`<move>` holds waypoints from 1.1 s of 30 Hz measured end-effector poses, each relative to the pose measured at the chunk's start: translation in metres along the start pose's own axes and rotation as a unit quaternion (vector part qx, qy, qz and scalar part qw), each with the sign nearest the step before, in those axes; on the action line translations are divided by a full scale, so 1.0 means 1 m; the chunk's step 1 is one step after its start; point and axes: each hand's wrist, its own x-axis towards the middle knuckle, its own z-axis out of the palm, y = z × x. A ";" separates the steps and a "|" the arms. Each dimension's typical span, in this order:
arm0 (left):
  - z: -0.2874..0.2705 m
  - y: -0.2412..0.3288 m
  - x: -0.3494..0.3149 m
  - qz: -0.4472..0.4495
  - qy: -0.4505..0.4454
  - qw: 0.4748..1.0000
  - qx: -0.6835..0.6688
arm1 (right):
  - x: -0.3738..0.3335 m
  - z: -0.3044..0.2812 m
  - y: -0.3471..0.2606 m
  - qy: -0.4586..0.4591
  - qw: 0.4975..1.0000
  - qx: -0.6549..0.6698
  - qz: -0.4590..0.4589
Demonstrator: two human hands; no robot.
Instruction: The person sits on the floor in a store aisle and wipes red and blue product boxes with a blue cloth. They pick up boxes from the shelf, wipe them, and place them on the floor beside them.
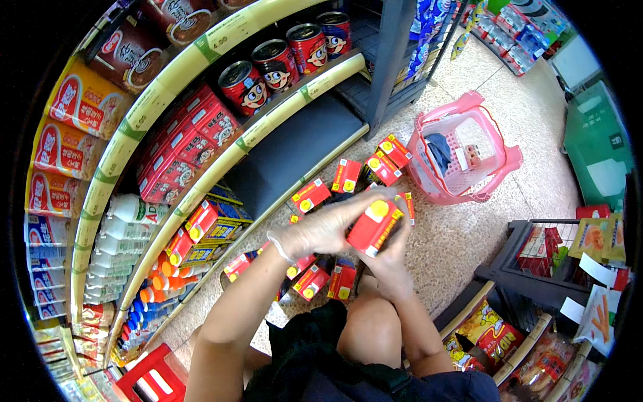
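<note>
Before me, over the floor, I hold a red drink carton [372, 231] with a yellow round mark. My left hand [320, 226], in a thin clear glove, grips it from the left and top. The fingers of my right hand [394, 262] close round its right and lower side. Beneath and around my hands, several similar red cartons stand or lie on the floor, among them one red carton [311, 282] near my knee and another carton [345, 175] farther off. More red-and-blue cartons [202, 221] fill part of the bottom shelf at left.
A bare dark shelf board [295, 144] lies between the carton stack and a grey upright [388, 67]. Above it stand red cans [242, 87]. A pink basket [462, 191] with a few items rests on the floor at right. Snack racks [489, 328] flank my right side.
</note>
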 end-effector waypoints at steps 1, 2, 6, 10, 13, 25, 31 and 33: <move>0.007 -0.006 0.001 0.022 0.011 0.998 0.059 | -0.005 -0.008 -0.013 0.010 0.998 -0.067 0.008; 0.012 0.006 0.005 0.020 0.001 0.998 0.058 | -0.012 -0.018 -0.027 0.022 0.990 -0.136 0.017; 0.033 0.033 0.011 -0.007 -0.060 0.998 -0.002 | -0.040 -0.043 -0.063 0.191 0.975 0.014 0.108; 0.051 -0.004 -0.013 -0.082 -0.018 0.996 0.033 | -0.050 -0.108 -0.027 0.225 0.958 -0.145 0.102; 0.056 -0.030 -0.040 -0.176 0.013 0.983 0.045 | -0.045 -0.121 0.002 0.237 0.945 -0.105 0.200; 0.057 -0.090 -0.059 -0.276 0.181 0.944 -0.006 | -0.069 -0.167 0.123 0.149 0.951 -0.169 0.212; 0.034 -0.121 -0.043 -0.258 0.266 0.929 0.009 | -0.088 -0.206 0.116 0.087 0.922 -0.198 0.321; 0.028 -0.128 -0.035 -0.257 0.292 0.921 0.003 | -0.083 -0.201 0.100 0.129 0.905 -0.185 0.360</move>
